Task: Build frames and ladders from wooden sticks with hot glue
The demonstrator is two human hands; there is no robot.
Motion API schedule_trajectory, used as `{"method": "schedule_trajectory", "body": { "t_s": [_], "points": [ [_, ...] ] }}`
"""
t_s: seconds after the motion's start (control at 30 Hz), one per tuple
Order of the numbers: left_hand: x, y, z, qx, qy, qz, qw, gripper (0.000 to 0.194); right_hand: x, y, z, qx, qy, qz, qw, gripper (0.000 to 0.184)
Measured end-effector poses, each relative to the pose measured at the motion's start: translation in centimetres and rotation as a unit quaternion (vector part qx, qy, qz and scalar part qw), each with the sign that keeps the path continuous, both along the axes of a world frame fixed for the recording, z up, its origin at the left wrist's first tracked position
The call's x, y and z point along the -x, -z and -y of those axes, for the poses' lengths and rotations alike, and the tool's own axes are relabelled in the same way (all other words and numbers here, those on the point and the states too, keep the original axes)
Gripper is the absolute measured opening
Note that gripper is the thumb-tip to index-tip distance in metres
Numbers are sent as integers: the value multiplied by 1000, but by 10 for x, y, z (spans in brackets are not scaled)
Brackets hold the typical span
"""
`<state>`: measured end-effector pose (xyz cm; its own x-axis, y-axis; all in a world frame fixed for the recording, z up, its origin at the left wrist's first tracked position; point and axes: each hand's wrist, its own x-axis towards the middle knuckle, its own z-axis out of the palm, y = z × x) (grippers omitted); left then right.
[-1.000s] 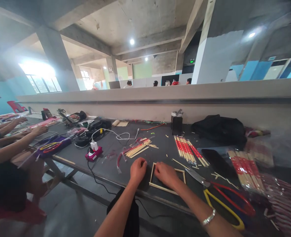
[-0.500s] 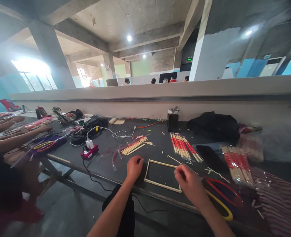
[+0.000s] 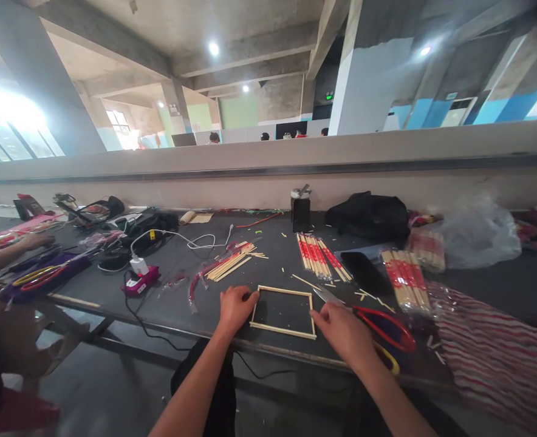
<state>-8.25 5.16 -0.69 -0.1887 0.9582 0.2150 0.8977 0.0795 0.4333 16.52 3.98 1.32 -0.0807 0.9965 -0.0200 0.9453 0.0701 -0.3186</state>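
Note:
On the dark table lies a rectangular frame of thin wooden chopsticks (image 3: 282, 330). My left hand (image 3: 237, 308) is closed, its thumb and fingertips against the frame's upper left corner. At the opposite side, my right hand (image 3: 341, 328) has its fingers curled, with the fingertips touching the right-hand stick. Scissors with red and yellow handles (image 3: 407, 340) lie partly beneath my right hand, their blades pointing to the frame's upper right corner. A loose chopstick (image 3: 305, 281) rests just beyond the frame. Farther back is a pile of bare chopsticks (image 3: 230, 263).
Red-wrapped chopstick packs (image 3: 316, 256) and a second bundle (image 3: 405, 279) lie to the right, with a black phone (image 3: 364, 272) between them. A pink power adapter (image 3: 141, 282) with cords sits left. Striped cloth (image 3: 500, 358) covers the right corner. Another person's arm (image 3: 4, 261) reaches in at far left.
The view has swung to the right. My left hand has come up against the frame's left side, and my right hand has shifted from its upper right corner to the right-hand stick.

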Motion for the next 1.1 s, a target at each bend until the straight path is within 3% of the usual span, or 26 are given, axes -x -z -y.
{"method": "schedule_trajectory", "body": {
  "t_s": [0.57,0.67,0.9,1.1],
  "points": [
    [3,8,-3,21,11,-37,999,37,7,4,2,12,-9,40,999,32],
    [12,1,-11,22,-13,-46,999,40,4,8,-1,15,-13,29,999,33],
    [52,-23,-46,27,-88,-131,987,26,-6,9,-8,-14,-8,-60,998,30],
    [68,-27,-53,56,-99,-203,973,29,-12,6,-10,-26,9,-106,994,23]
  ]
}}
